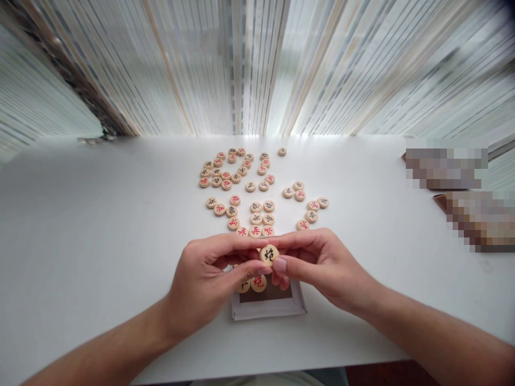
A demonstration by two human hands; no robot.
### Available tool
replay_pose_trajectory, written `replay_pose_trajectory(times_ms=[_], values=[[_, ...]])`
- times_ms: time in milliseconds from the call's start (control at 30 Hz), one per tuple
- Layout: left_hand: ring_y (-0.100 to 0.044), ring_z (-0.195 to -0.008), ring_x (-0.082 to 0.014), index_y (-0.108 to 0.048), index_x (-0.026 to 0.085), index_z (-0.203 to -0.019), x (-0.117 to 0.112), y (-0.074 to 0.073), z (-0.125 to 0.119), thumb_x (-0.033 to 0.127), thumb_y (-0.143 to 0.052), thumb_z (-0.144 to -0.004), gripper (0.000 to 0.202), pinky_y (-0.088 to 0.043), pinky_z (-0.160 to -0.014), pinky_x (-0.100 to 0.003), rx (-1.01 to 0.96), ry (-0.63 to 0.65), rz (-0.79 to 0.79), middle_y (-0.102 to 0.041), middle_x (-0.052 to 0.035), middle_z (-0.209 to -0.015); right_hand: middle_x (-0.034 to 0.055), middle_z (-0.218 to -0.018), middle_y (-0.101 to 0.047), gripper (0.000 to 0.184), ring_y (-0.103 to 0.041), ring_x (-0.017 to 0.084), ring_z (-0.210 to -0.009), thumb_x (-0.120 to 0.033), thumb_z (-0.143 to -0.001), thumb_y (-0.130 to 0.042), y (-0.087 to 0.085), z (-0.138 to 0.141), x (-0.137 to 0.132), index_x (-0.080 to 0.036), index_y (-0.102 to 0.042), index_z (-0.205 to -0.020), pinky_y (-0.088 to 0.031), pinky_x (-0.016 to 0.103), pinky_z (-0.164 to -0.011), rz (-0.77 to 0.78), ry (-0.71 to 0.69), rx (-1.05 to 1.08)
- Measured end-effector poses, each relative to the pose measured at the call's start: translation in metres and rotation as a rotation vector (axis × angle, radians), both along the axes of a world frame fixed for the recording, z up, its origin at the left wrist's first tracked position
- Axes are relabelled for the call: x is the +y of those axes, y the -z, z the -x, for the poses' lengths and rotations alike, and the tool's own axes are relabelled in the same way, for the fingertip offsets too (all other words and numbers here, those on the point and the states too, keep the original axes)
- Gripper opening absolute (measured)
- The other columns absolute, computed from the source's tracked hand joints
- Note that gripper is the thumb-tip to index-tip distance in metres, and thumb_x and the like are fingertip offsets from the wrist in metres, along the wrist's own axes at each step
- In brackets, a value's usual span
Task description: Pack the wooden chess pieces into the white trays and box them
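Both hands meet above a small white box [298,304] near the table's front edge. My left hand [203,281] and my right hand [322,262] pinch one round wooden chess piece [269,254] with a black character between their fingertips. Under the hands, inside the box, lie two more pieces; one piece in the box [258,282] has a red character. Several loose wooden pieces [257,219] with red or black characters are scattered on the white table [100,225] beyond the hands.
Striped curtains [257,64] hang behind the table's far edge. Two blurred brown objects [444,167] lie at the right side of the table. A single piece [282,151] sits apart near the far edge.
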State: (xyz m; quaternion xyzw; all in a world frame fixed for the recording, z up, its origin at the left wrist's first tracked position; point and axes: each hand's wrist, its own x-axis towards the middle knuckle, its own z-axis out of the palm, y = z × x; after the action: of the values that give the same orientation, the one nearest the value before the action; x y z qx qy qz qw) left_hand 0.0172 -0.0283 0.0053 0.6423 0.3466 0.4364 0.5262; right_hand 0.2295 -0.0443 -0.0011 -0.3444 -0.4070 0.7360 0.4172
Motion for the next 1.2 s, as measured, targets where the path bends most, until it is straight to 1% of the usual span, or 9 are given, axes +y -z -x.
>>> replay_pose_trajectory(times_ms=[233,367,467,567,667,867,967,1067,1200], values=[[-0.084,-0.084,-0.0162,-0.087,0.023,-0.11,0.0002,-0.0002,0.001,0.0,-0.082,-0.085,0.035,-0.068,-0.077,-0.019,0.106,-0.012,-0.181,-0.088,-0.0032,-0.1,0.0048,-0.076,-0.082,0.043,-0.077,0.016,-0.067,-0.023,-0.062,-0.105,-0.0023,0.0038,0.0007,-0.019,-0.088,-0.101,-0.065,0.024,-0.063,0.064,0.052,-0.017],[-0.084,-0.087,-0.0176,-0.086,0.022,-0.114,0.001,0.0013,0.001,0.0,-0.079,-0.087,0.035,-0.068,-0.077,-0.021,0.129,0.026,-0.227,-0.088,-0.0053,-0.103,0.0045,-0.075,-0.082,0.041,-0.075,0.014,-0.063,-0.025,-0.06,-0.106,-0.0008,0.0034,0.0005,-0.017,-0.086,-0.095,-0.061,0.021,-0.057,0.072,0.051,-0.048],[-0.082,-0.083,-0.0161,-0.085,0.022,-0.115,0.0008,0.0019,0.0013,-0.001,-0.078,-0.087,0.037,-0.066,-0.074,-0.02,0.124,0.052,-0.24,-0.087,-0.0056,-0.101,0.0042,-0.07,-0.08,0.037,-0.072,0.014,-0.058,-0.026,-0.061,-0.105,-0.0022,0.0032,0.0002,-0.016,-0.084,-0.091,-0.059,0.021,-0.051,0.096,0.04,-0.05],[-0.081,-0.079,-0.0152,-0.084,0.023,-0.118,-0.0004,0.0018,0.0014,-0.001,-0.077,-0.087,0.04,-0.066,-0.07,-0.021,0.1,0.096,-0.182,-0.086,-0.0049,-0.1,0.0031,-0.067,-0.079,0.033,-0.072,0.014,-0.057,-0.028,-0.063,-0.104,-0.0037,0.0033,-0.0001,-0.016,-0.082,-0.084,-0.06,0.022,-0.053,0.1,0.038,-0.029],[-0.081,-0.079,-0.015,-0.083,0.025,-0.12,-0.0013,0.0008,0.0002,-0.001,-0.076,-0.088,0.041,-0.067,-0.071,-0.021,0.031,0.136,-0.056,-0.086,-0.0033,-0.098,0.0026,-0.066,-0.079,0.031,-0.072,0.014,-0.057,-0.031,-0.066,-0.103,-0.0041,0.0034,-0.0003,-0.016,-0.081,-0.083,-0.062,0.022,-0.055,0.086,0.041,-0.019],[-0.082,-0.077,-0.0139,-0.086,0.024,-0.11,-0.0012,-0.0025,-0.0021,0.001,-0.08,-0.087,0.033,-0.068,-0.072,-0.017,-0.039,0.138,0.152,-0.087,-0.0012,-0.092,0.0049,-0.067,-0.079,0.029,-0.075,0.015,-0.058,-0.039,-0.078,-0.096,-0.004,0.0021,-0.0008,-0.014,-0.082,-0.081,-0.064,0.021,-0.056,0.052,0.005,-0.042],[-0.082,-0.075,-0.0138,-0.088,0.023,-0.104,-0.0016,-0.0033,-0.0014,0.002,-0.083,-0.085,0.029,-0.068,-0.071,-0.015,-0.045,0.088,0.184,-0.087,-0.0012,-0.09,0.0068,-0.071,-0.081,0.028,-0.078,0.015,-0.062,-0.041,-0.084,-0.092,-0.0046,0.0011,-0.0002,-0.014,-0.085,-0.089,-0.066,0.021,-0.06,0.029,-0.028,-0.011],[-0.084,-0.082,-0.0155,-0.088,0.022,-0.106,-0.002,-0.0025,-0.0008,0.003,-0.085,-0.084,0.03,-0.068,-0.075,-0.015,-0.064,0.079,0.204,-0.088,-0.0026,-0.095,0.0072,-0.072,-0.082,0.025,-0.079,0.014,-0.064,-0.038,-0.089,-0.088,-0.0049,0.0004,-0.0001,-0.015,-0.087,-0.1,-0.067,0.02,-0.063,0.0,-0.029,0.023],[-0.084,-0.08,-0.0163,-0.087,0.021,-0.11,-0.0015,-0.0008,-0.001,0.006,-0.085,-0.085,0.029,-0.069,-0.076,-0.018,-0.074,0.082,0.231,-0.088,-0.0037,-0.097,0.0068,-0.076,-0.083,0.025,-0.079,0.014,-0.067,-0.028,-0.087,-0.091,-0.0039,0.0007,-0.0014,-0.017,-0.086,-0.109,-0.068,0.019,-0.066,-0.037,-0.014,0.038]])
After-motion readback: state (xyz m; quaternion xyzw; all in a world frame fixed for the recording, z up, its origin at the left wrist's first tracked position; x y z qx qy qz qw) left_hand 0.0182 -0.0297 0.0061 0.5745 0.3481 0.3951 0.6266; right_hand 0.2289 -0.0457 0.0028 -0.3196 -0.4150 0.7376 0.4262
